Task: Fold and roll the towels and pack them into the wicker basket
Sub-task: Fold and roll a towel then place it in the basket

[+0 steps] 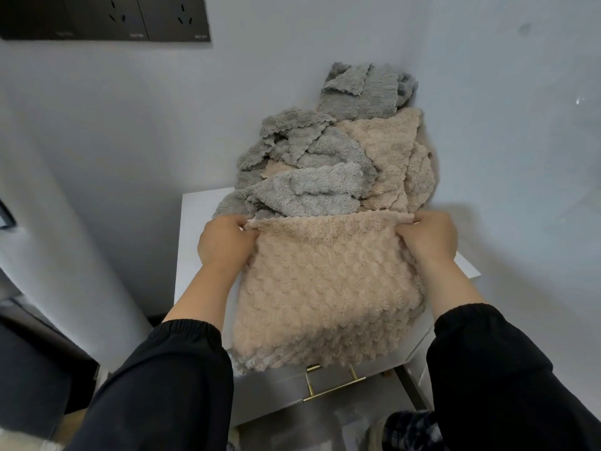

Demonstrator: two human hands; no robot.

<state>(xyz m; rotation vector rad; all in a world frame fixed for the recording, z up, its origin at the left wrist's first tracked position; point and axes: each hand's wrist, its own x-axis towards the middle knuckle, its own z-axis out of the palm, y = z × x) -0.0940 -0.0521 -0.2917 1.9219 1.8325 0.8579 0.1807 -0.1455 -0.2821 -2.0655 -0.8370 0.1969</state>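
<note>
One beige towel (325, 288) lies spread on the white cabinet (192, 242) at the centre of the view, its near edge hanging over the front above a drawer with two brass handles (335, 388). The left hand (224, 242) pinches the towel's far left corner at about 9 o'clock from the towel's middle, and the right hand (429, 239) pinches the far right corner at about 3 o'clock; on both hands the fingers are curled and closed on the fabric edge, with the fingertips hidden in the pile. Both arms wear black sleeves (172, 379).

Toward 12 o'clock, touching the far edge of the spread towel, sits a heap of towels (325, 164) against the wall. It holds grey and beige cloth, with at least three grey pieces and one or two beige ones showing, though the exact count cannot be told because they overlap and crumple together.

Two wall sockets (149, 17) sit at 11 o'clock, cut off by the top edge. At 5 o'clock a checked slipper (406, 428) is partly cut off. No wicker basket can be made out.
</note>
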